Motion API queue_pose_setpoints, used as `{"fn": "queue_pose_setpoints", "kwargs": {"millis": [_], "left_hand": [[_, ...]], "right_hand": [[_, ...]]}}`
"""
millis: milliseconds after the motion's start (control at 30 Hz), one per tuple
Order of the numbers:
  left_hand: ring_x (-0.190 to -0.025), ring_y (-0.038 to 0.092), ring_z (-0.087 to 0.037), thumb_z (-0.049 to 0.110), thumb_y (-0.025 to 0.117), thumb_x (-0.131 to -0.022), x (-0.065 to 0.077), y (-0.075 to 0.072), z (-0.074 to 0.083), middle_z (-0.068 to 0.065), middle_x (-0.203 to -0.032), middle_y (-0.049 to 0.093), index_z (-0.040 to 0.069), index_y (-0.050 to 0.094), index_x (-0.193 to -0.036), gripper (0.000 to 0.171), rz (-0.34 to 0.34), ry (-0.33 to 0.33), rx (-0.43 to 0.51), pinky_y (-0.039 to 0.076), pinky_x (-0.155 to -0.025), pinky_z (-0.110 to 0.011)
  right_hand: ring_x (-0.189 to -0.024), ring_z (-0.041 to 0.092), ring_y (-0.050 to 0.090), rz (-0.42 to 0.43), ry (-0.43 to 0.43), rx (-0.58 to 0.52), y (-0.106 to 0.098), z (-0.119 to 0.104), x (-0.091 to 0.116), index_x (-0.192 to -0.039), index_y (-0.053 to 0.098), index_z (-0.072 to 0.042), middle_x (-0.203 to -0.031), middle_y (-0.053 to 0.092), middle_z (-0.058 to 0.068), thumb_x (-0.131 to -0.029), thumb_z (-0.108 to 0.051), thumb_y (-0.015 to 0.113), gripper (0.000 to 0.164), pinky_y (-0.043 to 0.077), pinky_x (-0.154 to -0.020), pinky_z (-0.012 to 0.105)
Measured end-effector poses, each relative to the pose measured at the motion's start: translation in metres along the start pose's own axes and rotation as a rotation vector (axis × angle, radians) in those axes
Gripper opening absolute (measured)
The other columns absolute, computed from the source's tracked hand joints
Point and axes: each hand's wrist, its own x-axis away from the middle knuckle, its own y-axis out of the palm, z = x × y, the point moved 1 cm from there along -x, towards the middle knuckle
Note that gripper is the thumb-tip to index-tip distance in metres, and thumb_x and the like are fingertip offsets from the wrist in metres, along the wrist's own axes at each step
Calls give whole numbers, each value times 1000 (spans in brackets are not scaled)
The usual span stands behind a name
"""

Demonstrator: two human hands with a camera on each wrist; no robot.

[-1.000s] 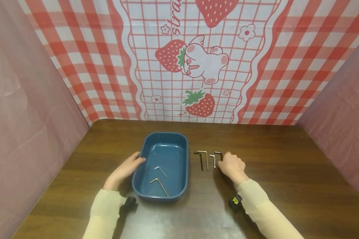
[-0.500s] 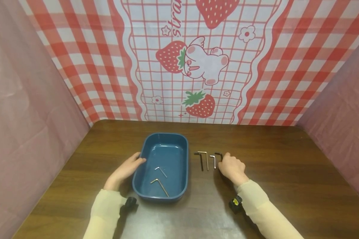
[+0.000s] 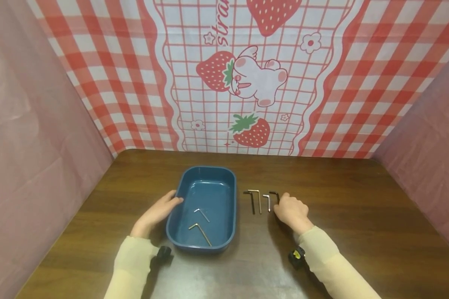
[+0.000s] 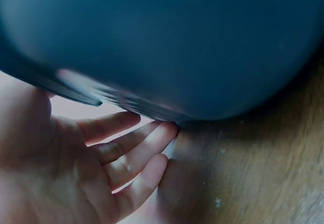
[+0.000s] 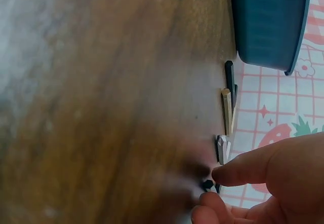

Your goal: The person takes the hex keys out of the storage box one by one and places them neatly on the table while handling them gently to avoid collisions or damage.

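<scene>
"Wearing pale yellow sleeves (image 3: 323, 249), the person leans both forearms in over a brown table (image 3: 232, 276). What comes next?"

"A black device (image 3: 164, 255) at the left wrist, and a second device (image 3: 296, 256), with a yellow mark, at the right. Then the blue tray (image 3: 213, 193), on the wood between the hands."

"Anything in it?"

"Two L-shaped keys: a brass-coloured key (image 3: 203, 234) in the near part, a small silver key (image 3: 204, 215) just beyond."

"And the fingers?"

"The left hand (image 3: 157, 214) grips the tray's left wall, thumb over the rim, fingers outside. The right hand (image 3: 292, 212) has thumb and fingers curled round a black hex key (image 3: 275, 192), lying right of the tray."

"Alone there?"

"Leftward from it lie a second silver key (image 3: 268, 203), a longer brass one (image 3: 260, 203) and another black one (image 3: 252, 203)."

"Any writing?"

"Farthest back, on the red-and-white checked cloth (image 3: 127, 83), red lettering (image 3: 222, 25) runs sideways among printed strawberries: 'stra', then the view cuts it off."
</scene>
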Motion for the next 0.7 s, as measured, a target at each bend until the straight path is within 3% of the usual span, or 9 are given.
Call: {"fn": "queue_pose_setpoints", "kwargs": {"millis": [433, 700], "left_hand": [[-124, 39, -38, 31, 41, -94, 0, 1, -3, -23, -137, 39, 1, 32, -137, 53, 1, -14, -3, 29, -103, -53], [-123, 41, -37, 30, 41, -94, -1, 1, -2, -22, -136, 40, 1, 32, -137, 52, 3, -4, 8, 30, -102, -53]], "right_hand": [[-74, 41, 61, 111, -78, 21, -10, -16, 9, -89, 56, 5, -85, 63, 27, -82, -29, 53, 35, 44, -52, 49], [-68, 37, 61, 132, -127, 8, -18, -32, 13, -73, 59, -1, -78, 63, 22, -76, -20, 50, 21, 42, -46, 45]]}}
